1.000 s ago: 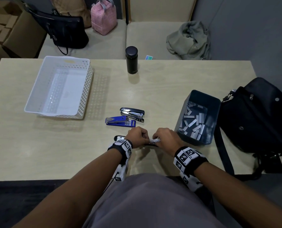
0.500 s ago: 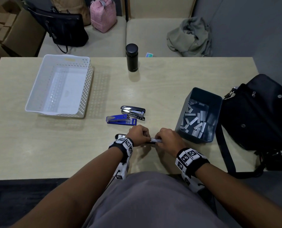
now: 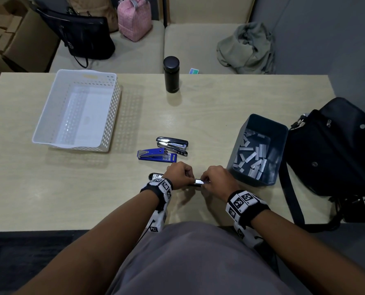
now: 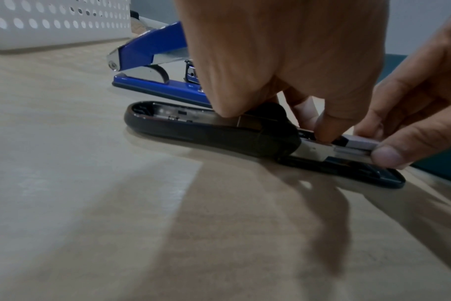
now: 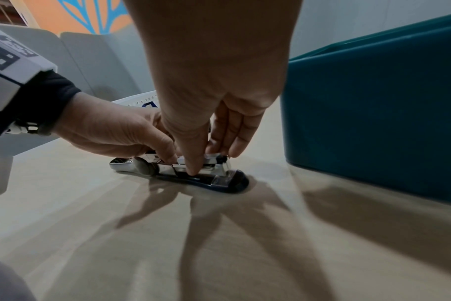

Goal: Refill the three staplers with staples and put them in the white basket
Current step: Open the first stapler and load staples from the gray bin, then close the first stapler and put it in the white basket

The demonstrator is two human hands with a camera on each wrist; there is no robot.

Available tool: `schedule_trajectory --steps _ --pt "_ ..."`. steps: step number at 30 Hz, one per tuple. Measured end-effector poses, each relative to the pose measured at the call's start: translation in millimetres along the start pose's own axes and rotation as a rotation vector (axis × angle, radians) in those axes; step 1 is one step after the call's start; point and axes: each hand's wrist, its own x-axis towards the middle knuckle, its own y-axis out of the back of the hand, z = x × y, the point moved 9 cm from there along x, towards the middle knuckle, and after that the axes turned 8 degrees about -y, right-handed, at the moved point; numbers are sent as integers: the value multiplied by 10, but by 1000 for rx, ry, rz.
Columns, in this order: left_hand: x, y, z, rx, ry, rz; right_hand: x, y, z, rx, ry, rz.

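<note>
Wooden table (image 3: 49, 188), seen from the near edge. The white basket (image 3: 111, 116) stands toward the far left corner with nothing in it; the teal bin (image 3: 260, 184) of loose staple strips (image 3: 252, 156) stands toward the right edge, just beside the right hand. Two staplers lie side by side at mid-table: a blue stapler (image 3: 156, 155) and, touching it on the far side, a black-and-chrome stapler (image 3: 173, 143). The third, a black stapler (image 4: 211, 126), lies flat near the near edge, its cover swung back to the left and its metal magazine exposed. The left hand (image 3: 180, 174) curls down over the hinge end and pins the body to the table; the right hand (image 3: 217, 179) pinches a staple strip (image 4: 361, 143) between thumb and fingertips and rests it on the magazine rail. The stapler is probably rigid and moderately heavy, and best held by its body; the strip is probably light, thin and brittle along its glued joints, so should be held by its long sides and kept level. Compared with one second earlier, both hands hold nearly the same posture, the basket remains empty, and the other two staplers have not moved.
</note>
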Motion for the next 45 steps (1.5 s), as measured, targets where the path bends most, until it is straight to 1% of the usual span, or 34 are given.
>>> schedule_trajectory --steps 7,13,15,18,20,21,23,25,28,30,33,35,37,38,40,43,45 --pt "14 2 7 25 -16 0 33 -53 33 0 -40 -15" --pt "20 -9 -11 26 -22 -6 59 -76 5 -50 -2 -31" --pt "19 -3 7 33 -42 -11 75 -81 3 -62 1 -37" --pt "-4 4 33 48 -98 -62 89 -75 12 -60 6 -34" --pt "-63 37 24 147 -164 -115 90 -78 32 -60 12 -42" --pt "-101 73 -5 259 -201 -133 91 -73 49 -62 13 -47" --pt "-190 201 -96 471 -259 -138 96 -55 83 -78 19 -51" --pt "-263 366 -196 571 -281 -134 108 -30 111 -104 29 -52" --pt "-330 553 -191 611 -314 -132 130 -5 81 -126 63 -50" --pt "-379 676 -36 599 -352 -92 161 15 6 -134 97 -41" --pt "-457 814 291 594 -399 -2 187 67 -124 -63 142 -38" --pt "-450 744 542 573 -451 13 188 65 -144 -1 148 -55" --pt "-366 558 708 600 -465 -29 192 33 -103 50 126 -89" --pt "-311 461 744 608 -459 -44 201 4 -82 39 121 -119" --pt "-203 278 739 629 -445 -75 239 -47 -23 -11 102 -167" --pt "-85 -17 541 768 -367 -200 302 -72 56 28 64 -227" --pt "-47 -101 454 821 -334 -225 306 -92 61 51 59 -286"
